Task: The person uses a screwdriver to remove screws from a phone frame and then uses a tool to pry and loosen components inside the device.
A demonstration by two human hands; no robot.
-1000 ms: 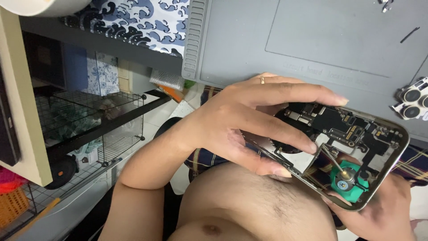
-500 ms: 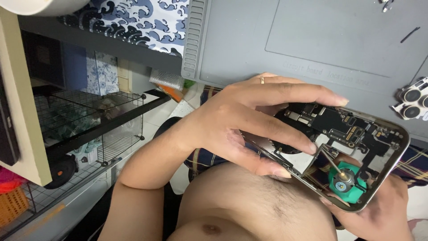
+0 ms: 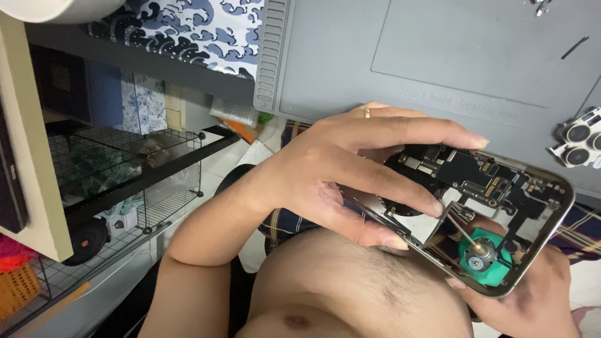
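Observation:
My left hand (image 3: 350, 169) reaches in from the left and grips an opened phone frame (image 3: 551, 213) by its long edges, thumb on the near side and fingers across the dark circuit board (image 3: 476, 172). My right hand (image 3: 532, 294) is at the bottom right, partly hidden under the frame's end. It holds a green-handled screwdriver (image 3: 482, 260), seen almost end-on. The thin shaft slants up and left into the frame's empty bay. The phone is held above my bare torso, just off the table edge.
A grey work mat (image 3: 388, 69) covers the table ahead. A loose camera module (image 3: 579, 141) lies at its right, with small parts at the top right. A black wire shelf (image 3: 125, 169) and a wave-patterned cloth (image 3: 188, 31) are on the left.
The green screwdriver handle has shifted slightly left over the frame. Both hands keep the same grip and the phone has barely moved.

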